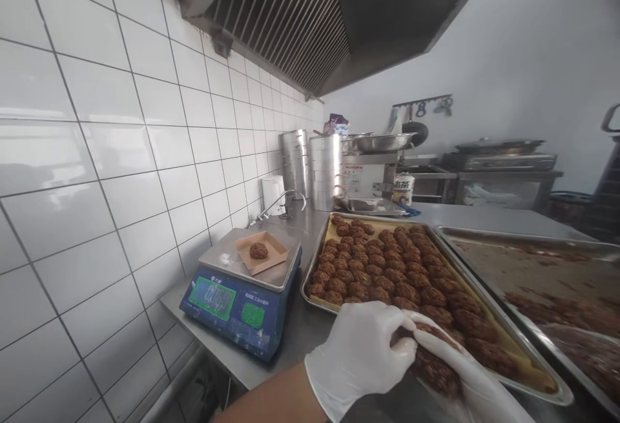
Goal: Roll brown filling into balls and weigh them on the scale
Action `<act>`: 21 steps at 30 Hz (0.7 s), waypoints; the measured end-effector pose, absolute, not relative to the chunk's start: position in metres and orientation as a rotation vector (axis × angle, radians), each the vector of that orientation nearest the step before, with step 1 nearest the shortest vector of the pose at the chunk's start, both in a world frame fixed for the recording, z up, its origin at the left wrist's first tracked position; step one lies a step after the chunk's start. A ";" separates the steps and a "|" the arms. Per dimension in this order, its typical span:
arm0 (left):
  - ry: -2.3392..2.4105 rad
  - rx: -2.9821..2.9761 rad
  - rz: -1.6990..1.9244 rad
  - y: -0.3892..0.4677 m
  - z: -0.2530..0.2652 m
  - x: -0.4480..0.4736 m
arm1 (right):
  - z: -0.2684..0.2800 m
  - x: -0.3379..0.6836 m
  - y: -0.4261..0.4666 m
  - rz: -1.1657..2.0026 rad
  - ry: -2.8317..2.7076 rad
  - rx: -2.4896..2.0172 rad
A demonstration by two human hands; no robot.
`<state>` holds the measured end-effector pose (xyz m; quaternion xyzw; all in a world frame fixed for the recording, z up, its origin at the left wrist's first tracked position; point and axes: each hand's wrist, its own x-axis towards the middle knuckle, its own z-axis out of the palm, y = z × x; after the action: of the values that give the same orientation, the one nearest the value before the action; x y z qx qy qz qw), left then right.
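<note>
Both my hands wear white gloves and meet at the bottom of the view. My left hand [358,352] and my right hand [477,387] are closed together around a lump of brown mixture [431,365], just over the near edge of a metal tray [310,278]. That tray is lined with yellowish paper and holds several rows of brown balls [382,268]. To the left stands a blue digital scale [242,300] with a small cardboard dish [274,255] on its platform; one brown ball [258,250] lies in the dish.
A second metal tray [484,236] at the right holds loose brown mixture. Behind are stacked metal steamers [310,171], a faucet [285,200], a machine with a metal bowl [378,145], a white-tiled wall at left and an extractor hood overhead.
</note>
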<state>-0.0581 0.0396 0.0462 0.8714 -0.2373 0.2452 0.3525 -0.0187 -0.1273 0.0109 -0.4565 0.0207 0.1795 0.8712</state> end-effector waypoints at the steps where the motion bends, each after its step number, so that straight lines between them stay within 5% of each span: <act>1: -0.595 2.258 0.645 0.039 0.046 -0.058 | 0.013 -0.021 -0.126 0.376 0.018 -0.978; 14: -0.395 2.238 0.854 0.027 0.050 -0.064 | 0.016 -0.026 -0.132 0.374 -0.002 -0.903; 21: -0.175 2.119 1.088 0.114 0.101 -0.077 | 0.029 -0.031 -0.131 0.318 0.024 -0.774</act>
<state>-0.0765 0.1141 0.1010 0.8249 -0.0681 0.4236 0.3679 -0.0308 -0.1309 0.0287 -0.3759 0.0118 0.1545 0.9136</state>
